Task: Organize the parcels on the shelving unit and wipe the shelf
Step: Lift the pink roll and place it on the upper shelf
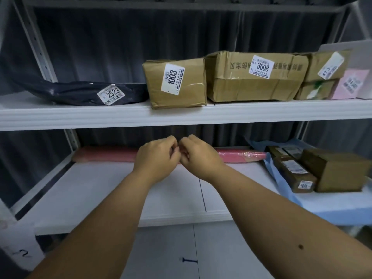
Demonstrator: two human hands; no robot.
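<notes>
My left hand [158,156] and right hand [198,155] meet knuckle to knuckle over the lower shelf [100,190], fingers curled; can't tell if they grip the pink roll [104,155] behind. Parcels 1003 [175,83], 3008 [255,76] sit on upper shelf [80,115].

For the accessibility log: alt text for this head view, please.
Two bare hands, left hand and right hand, meet with curled fingers over the white lower shelf, in front of a long pink wrapped parcel. Above, a tan taped box labelled 1003 overhangs the shelf edge.
</notes>
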